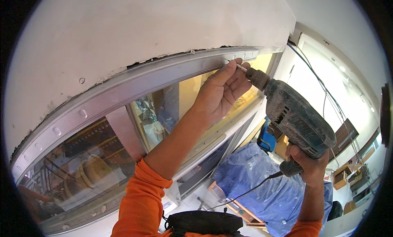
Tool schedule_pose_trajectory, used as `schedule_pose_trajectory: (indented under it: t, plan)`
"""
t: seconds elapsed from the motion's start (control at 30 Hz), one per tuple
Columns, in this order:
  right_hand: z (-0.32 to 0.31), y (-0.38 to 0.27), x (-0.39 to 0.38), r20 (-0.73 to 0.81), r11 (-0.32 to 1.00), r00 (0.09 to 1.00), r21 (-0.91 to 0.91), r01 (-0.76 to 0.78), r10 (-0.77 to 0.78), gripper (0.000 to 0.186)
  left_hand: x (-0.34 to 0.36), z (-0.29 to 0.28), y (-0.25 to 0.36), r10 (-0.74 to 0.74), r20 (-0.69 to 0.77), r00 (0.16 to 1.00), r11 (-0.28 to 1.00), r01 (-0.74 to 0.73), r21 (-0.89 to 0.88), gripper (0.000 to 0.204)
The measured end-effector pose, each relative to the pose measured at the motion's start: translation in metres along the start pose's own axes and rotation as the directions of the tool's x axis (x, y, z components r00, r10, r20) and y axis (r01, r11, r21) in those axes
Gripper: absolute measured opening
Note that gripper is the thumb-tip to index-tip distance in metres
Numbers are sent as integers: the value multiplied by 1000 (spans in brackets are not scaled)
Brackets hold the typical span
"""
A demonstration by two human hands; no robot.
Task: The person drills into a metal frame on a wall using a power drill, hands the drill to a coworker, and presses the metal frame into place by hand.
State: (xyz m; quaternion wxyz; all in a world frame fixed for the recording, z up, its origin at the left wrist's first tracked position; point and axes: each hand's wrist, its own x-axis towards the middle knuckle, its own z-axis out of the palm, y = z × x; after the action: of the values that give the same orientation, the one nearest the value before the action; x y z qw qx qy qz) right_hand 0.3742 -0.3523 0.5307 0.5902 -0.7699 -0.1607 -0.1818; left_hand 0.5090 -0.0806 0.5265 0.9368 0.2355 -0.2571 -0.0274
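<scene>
This is an indoor room under building or renovation work; whether home, shop or office cannot be told. Above the long metal frame (123,86), the pale wall (123,28) ends in ragged, broken plaster. Right of the frame, dark cables (326,89) hang loose. Below its right end, a creased blue plastic sheet (249,171) is draped near a blue chair (268,140).

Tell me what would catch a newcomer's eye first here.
First, the bulky, dusty dark power drill right of centre, gripped by the right hand. Next, the left hand at upper centre, beside the slim drill bit near the long silvery metal frame. Then crumpled blue plastic sheeting, lower right.
</scene>
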Motion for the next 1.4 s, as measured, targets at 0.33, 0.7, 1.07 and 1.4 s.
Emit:
schedule_pose_trajectory:
  t: [0.33,0.7,1.07,1.4]
  plan:
    - [6,-6,0,8,994,999,99,-52,52,47,0,3,1,-5,-5,1000,1000,5,3,25]
    - [10,-6,0,22,996,996,10,86,-86,45,0,6,-1,19,-27,999,999,-18,36,23]
    - [15,-10,-1,10,989,999,147,32,-34,38,1,5,1,8,-8,1000,1000,-8,29,24]
    - [11,-4,-1,10,993,999,109,43,-44,36,0,6,0,4,-12,1000,1000,-4,13,24]
